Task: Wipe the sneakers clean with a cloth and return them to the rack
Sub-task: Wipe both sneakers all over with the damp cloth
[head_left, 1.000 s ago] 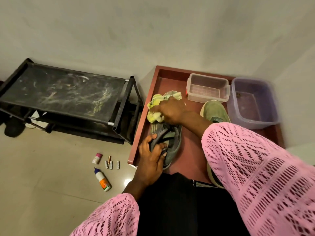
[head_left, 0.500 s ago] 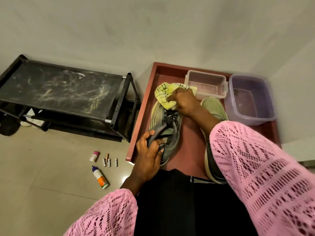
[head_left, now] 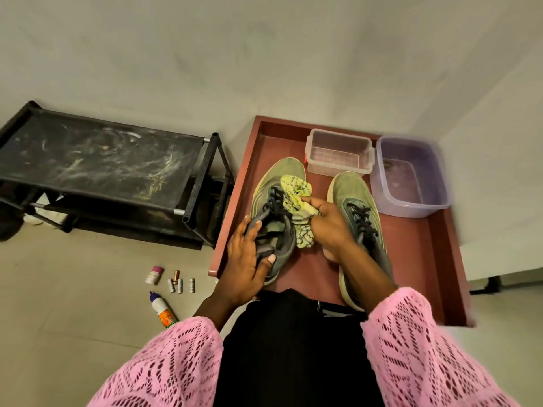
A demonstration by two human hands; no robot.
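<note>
The left hand is gripping the heel of the left sneaker on the red tray, covering its collar. The right hand is clutching the yellow cloth against its laces, hiding part of the right sneaker near the tray's middle. The black rack is standing beside the tray's left edge.

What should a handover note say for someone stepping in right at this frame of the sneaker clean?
Left hand: gripping the heel collar of the left sneaker, steadying it on the red tray.
Right hand: holding the yellow cloth against that sneaker's laces and tongue.
Right sneaker: on the tray beside it, untouched.
Done: neither sneaker is on the rack; how far wiping has got cannot be told.
Left: finish wiping both sneakers, then return them to the black rack on the left.
</note>
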